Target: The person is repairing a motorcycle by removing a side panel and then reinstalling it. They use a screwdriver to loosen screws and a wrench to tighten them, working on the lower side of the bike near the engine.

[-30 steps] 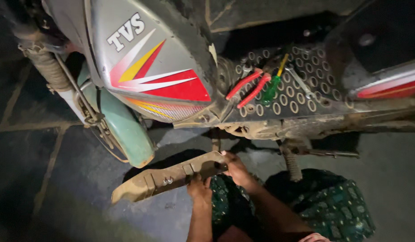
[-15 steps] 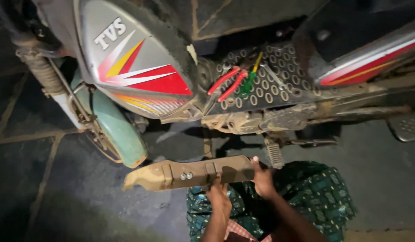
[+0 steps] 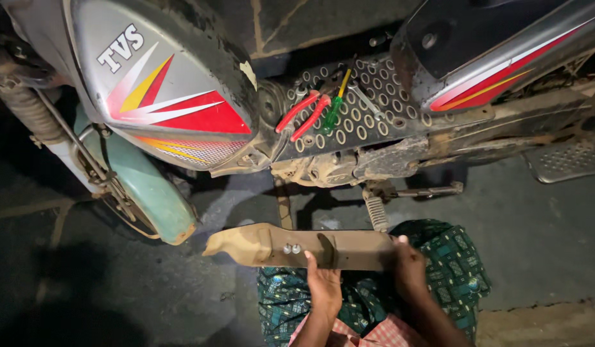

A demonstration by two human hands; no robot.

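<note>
I hold a long, dirty tan metal guard panel (image 3: 259, 244) level across my lap, with two small bolts on its top face. My left hand (image 3: 324, 283) grips its near edge close to the middle. My right hand (image 3: 410, 266) grips its right end. Above it stands a moped with a grey side cover (image 3: 169, 96) bearing red and yellow stripes. On the moped's perforated footboard (image 3: 368, 115) lie red-handled pliers (image 3: 304, 114) and a green and yellow screwdriver (image 3: 336, 103).
A green front mudguard (image 3: 149, 193) and a fork spring (image 3: 27, 115) are at the left. A footrest plate (image 3: 561, 160) sticks out at the right. A stand spring (image 3: 378, 212) hangs under the frame. Dark pavement lies around, and green patterned cloth (image 3: 458, 276) covers my legs.
The panel has come away from under the moped frame and moved right and toward me, turning level. Both hands shifted along it: the right to its end, the left to its middle.
</note>
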